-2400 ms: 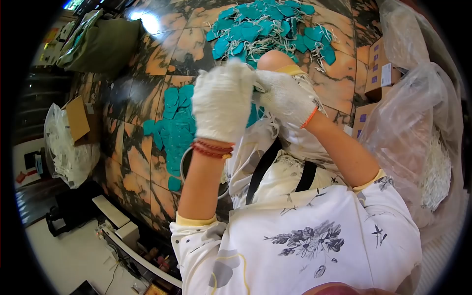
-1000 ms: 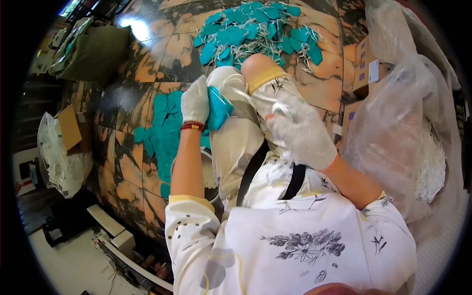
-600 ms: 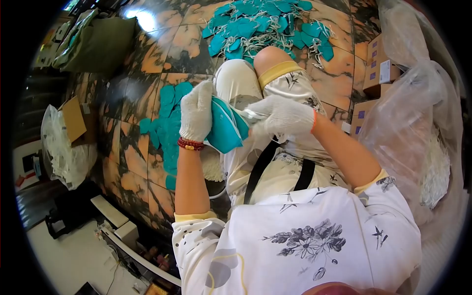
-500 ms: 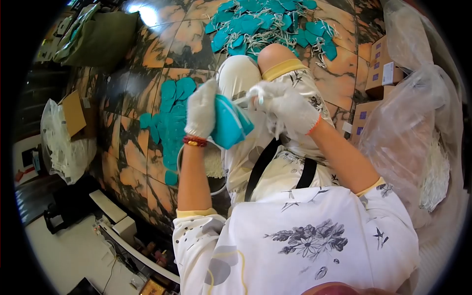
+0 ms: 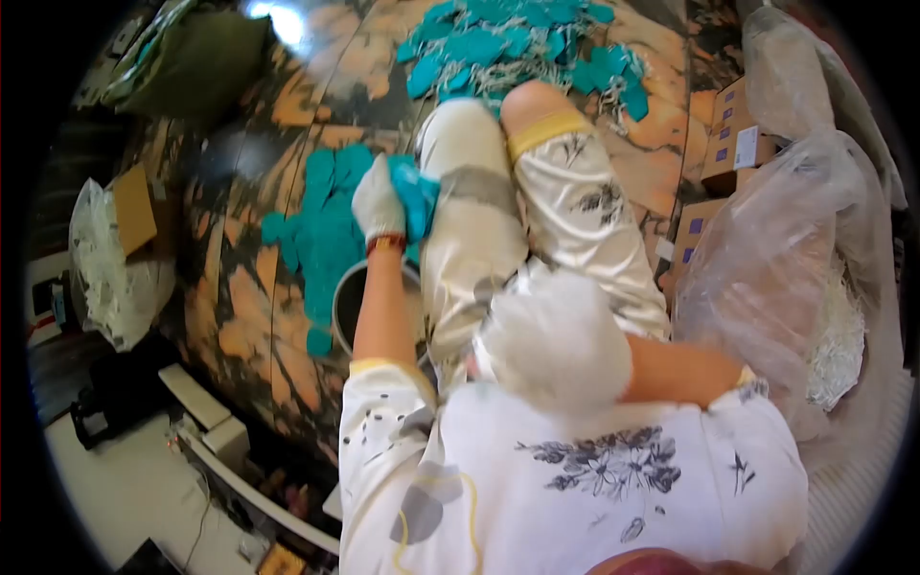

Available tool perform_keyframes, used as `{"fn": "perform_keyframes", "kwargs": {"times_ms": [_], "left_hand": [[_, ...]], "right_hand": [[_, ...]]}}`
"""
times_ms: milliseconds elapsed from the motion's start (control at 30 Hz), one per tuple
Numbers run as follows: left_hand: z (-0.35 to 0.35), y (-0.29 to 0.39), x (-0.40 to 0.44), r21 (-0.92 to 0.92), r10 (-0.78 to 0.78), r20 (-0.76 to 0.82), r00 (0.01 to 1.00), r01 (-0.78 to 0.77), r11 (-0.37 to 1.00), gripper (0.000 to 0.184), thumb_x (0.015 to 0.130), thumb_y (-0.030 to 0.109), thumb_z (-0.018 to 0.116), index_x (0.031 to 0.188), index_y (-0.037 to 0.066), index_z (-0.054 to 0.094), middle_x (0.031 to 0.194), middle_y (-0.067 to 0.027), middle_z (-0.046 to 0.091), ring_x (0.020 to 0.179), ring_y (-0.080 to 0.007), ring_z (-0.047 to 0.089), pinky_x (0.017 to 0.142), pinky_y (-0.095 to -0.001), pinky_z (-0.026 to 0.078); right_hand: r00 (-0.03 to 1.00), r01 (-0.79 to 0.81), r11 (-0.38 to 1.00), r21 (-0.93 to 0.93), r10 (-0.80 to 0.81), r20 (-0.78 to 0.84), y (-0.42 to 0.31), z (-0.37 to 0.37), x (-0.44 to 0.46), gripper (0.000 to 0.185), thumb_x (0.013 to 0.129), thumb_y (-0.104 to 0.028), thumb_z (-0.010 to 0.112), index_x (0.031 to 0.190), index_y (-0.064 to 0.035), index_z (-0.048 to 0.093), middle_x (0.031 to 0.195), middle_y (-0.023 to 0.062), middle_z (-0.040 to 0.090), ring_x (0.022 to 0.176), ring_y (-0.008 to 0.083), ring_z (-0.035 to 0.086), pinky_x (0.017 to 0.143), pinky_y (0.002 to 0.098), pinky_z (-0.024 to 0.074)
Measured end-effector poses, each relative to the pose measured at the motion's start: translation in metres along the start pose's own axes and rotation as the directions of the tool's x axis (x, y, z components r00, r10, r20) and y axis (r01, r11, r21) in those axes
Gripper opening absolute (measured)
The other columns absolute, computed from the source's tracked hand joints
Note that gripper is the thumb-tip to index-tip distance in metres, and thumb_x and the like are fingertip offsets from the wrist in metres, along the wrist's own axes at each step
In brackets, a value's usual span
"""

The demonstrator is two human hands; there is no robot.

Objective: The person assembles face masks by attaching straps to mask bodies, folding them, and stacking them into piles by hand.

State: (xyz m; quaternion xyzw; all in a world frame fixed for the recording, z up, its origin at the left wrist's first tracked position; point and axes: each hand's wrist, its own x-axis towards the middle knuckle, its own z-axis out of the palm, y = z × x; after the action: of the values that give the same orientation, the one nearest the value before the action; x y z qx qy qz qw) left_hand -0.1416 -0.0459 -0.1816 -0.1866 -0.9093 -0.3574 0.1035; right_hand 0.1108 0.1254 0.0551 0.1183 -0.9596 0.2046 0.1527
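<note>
My left hand point(image 5: 379, 199), in a white glove, is closed on a teal face mask point(image 5: 414, 196) beside my left knee. Just past it on the floor lies a spread of flat teal masks point(image 5: 331, 206). Under my left forearm is a round container point(image 5: 345, 297) with a pale rim, partly hidden. My right hand point(image 5: 554, 340), also gloved in white, is drawn back over my lap close to my shirt. Motion blurs it and its fingers cannot be made out, nor whether anything is in them.
A larger heap of teal masks with white straps point(image 5: 508, 43) lies beyond my knees. On the right stand cardboard boxes point(image 5: 738, 144) and a big clear plastic bag point(image 5: 757, 278) with white strands point(image 5: 839, 355). Another bag point(image 5: 101, 273) and an open carton point(image 5: 134, 216) are at the left.
My right hand has pulled away from the mask, back toward my body. My left hand has moved slightly up and left with the mask, exposing more of the round container.
</note>
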Motion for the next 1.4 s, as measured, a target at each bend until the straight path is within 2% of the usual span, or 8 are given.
{"fn": "perform_keyframes", "kwargs": {"times_ms": [67, 133, 333, 533, 867, 967, 1100, 1400], "left_hand": [[-0.022, 0.051, 0.012, -0.053, -0.353, 0.162, 0.922, 0.365, 0.93, 0.027, 0.103, 0.012, 0.047, 0.124, 0.005, 0.064, 0.11, -0.0156, 0.071, 0.098, -0.0326, 0.067, 0.087, -0.039, 0.053], [-0.001, -0.01, 0.008, 0.308, 0.386, 0.007, 0.922, -0.37, 0.877, 0.031, 0.102, 0.008, 0.048, 0.128, 0.001, 0.062, 0.122, -0.0181, 0.067, 0.108, -0.0326, 0.065, 0.096, -0.0388, 0.051], [-0.065, -0.053, 0.055, -0.019, 0.006, -0.042, 0.999, -0.007, 1.0, 0.036, 0.105, 0.012, 0.04, 0.13, -0.002, 0.062, 0.131, -0.0195, 0.063, 0.122, -0.0297, 0.059, 0.109, -0.0367, 0.042], [-0.141, -0.084, 0.08, 0.365, -0.234, -0.244, 0.941, 0.313, 0.877, 0.055, 0.106, 0.042, 0.036, 0.136, 0.0, 0.057, 0.138, -0.0202, 0.059, 0.121, -0.0346, 0.059, 0.104, -0.039, 0.045], [-0.174, -0.31, 0.113, 0.111, -0.639, 0.033, 0.769, 0.632, 0.767, 0.052, 0.101, 0.038, 0.051, 0.128, -0.005, 0.061, 0.13, -0.0176, 0.063, 0.113, -0.0289, 0.062, 0.094, -0.0336, 0.048], [-0.163, -0.317, 0.105, 0.529, -0.432, 0.214, 0.876, 0.268, 0.805, 0.038, 0.1, 0.026, 0.052, 0.12, -0.004, 0.063, 0.113, -0.0125, 0.064, 0.106, -0.0262, 0.062, 0.09, -0.0313, 0.048], [-0.139, -0.198, 0.077, -0.38, -0.576, 0.267, 0.772, 0.634, 0.673, 0.035, 0.096, 0.029, 0.056, 0.119, 0.004, 0.067, 0.12, -0.0112, 0.064, 0.11, -0.0239, 0.061, 0.086, -0.0336, 0.052], [-0.131, -0.042, 0.112, -0.356, -0.4, 0.398, 0.826, 0.54, 0.762, 0.024, 0.096, 0.03, 0.063, 0.103, 0.008, 0.068, 0.089, -0.0048, 0.065, 0.082, -0.0133, 0.062, 0.072, -0.0265, 0.05]], "right_hand": [[0.959, -0.145, 0.932, 0.332, 0.215, -0.186, 0.015, -0.029, -0.014, 0.01, 0.089, -0.02, 0.062, 0.086, -0.0111, 0.066, 0.074, 0.0013, 0.061, 0.061, 0.0197, 0.06, 0.051, 0.0319, 0.0445], [0.785, -0.298, 0.806, 0.511, 0.511, -0.349, 0.043, -0.07, -0.026, 0.013, 0.093, -0.02, 0.061, 0.093, -0.0084, 0.066, 0.077, 0.0006, 0.06, 0.062, 0.0144, 0.056, 0.052, 0.0286, 0.0436], [0.25, -0.63, 0.754, 0.184, 0.422, -0.872, 0.11, -0.238, -0.111, 0.019, 0.101, -0.02, 0.057, 0.103, -0.0042, 0.066, 0.08, -0.0015, 0.059, 0.064, 0.0059, 0.05, 0.056, 0.0224, 0.0414], [0.624, -0.687, -0.07, -0.723, 0.452, -0.637, 0.163, -0.365, -0.24, 0.029, 0.099, -0.029, 0.055, 0.108, -0.0043, 0.065, 0.093, 0.0066, 0.067, 0.08, 0.0201, 0.061, 0.069, 0.0369, 0.0482], [-0.216, -0.936, -0.039, 0.349, 0.847, -0.485, 0.165, -0.389, -0.293, 0.056, 0.094, -0.056, 0.055, 0.122, -0.0078, 0.064, 0.109, 0.0062, 0.064, 0.085, 0.0138, 0.06, 0.073, 0.032, 0.0501], [-0.2, -0.905, -0.013, 0.426, 0.895, -0.399, 0.169, -0.401, -0.291, 0.054, 0.095, -0.056, 0.053, 0.119, -0.01, 0.067, 0.106, 0.0044, 0.065, 0.08, 0.0134, 0.058, 0.075, 0.0318, 0.049], [0.047, -0.968, 0.14, 0.207, 0.916, -0.398, 0.216, -0.409, -0.334, 0.053, 0.098, -0.056, 0.048, 0.128, -0.0153, 0.064, 0.122, 0.0042, 0.064, 0.106, 0.0158, 0.057, 0.093, 0.0339, 0.0436], [0.26, -0.899, 0.348, 0.265, 0.912, -0.316, 0.234, -0.313, -0.131, 0.055, 0.102, -0.052, 0.045, 0.146, -0.0194, 0.048, 0.142, 0.0025, 0.055, 0.104, 0.0119, 0.063, 0.086, 0.0293, 0.0478]]}}
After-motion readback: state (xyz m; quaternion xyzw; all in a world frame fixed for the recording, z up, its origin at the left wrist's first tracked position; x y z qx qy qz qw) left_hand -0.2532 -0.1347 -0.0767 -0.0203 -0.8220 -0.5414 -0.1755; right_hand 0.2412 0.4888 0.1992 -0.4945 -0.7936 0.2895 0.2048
